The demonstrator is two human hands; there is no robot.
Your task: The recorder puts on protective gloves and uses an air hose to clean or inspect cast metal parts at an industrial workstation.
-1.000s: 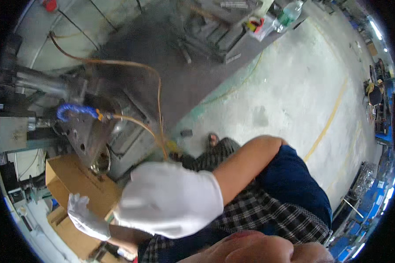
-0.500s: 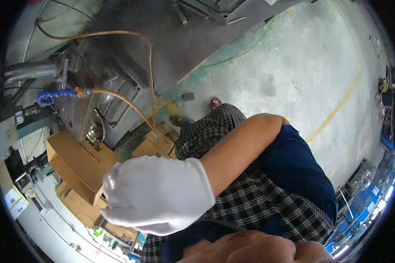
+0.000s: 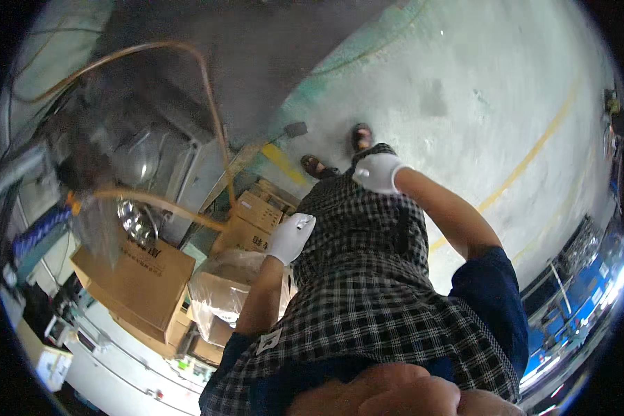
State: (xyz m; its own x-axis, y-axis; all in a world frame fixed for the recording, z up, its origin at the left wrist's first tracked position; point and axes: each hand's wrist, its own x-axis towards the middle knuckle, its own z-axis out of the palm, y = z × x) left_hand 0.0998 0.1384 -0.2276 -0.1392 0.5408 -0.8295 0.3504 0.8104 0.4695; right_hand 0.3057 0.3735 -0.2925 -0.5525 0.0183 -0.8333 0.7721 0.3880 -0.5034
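Observation:
My left hand (image 3: 291, 238), in a white glove, hovers in front of my checked apron (image 3: 367, 243), close to the stacked cartons. Its fingers are curled in, and nothing sticks out of them. Farther forward and to the right, my right hand (image 3: 380, 173), also gloved in white, is over the apron's lower part. It too is closed, and no object shows in it. Over on the left a shiny curved metal piece (image 3: 137, 220) is seen at the machine, above an opened cardboard box (image 3: 135, 277). Neither hand touches the metal piece or that box.
A clear plastic bag (image 3: 218, 288) sits among the cartons (image 3: 255, 211) by my left arm. An orange hose (image 3: 211, 104) loops over the dark machine, with a blue segmented hose (image 3: 40, 232) beside it. A small dark pedal-like block (image 3: 296, 130) lies on the floor.
My right hand has swung from the left, near the open box, to the right and forward over the apron. My left hand has come into sight. The view has shifted, blurring the machine.

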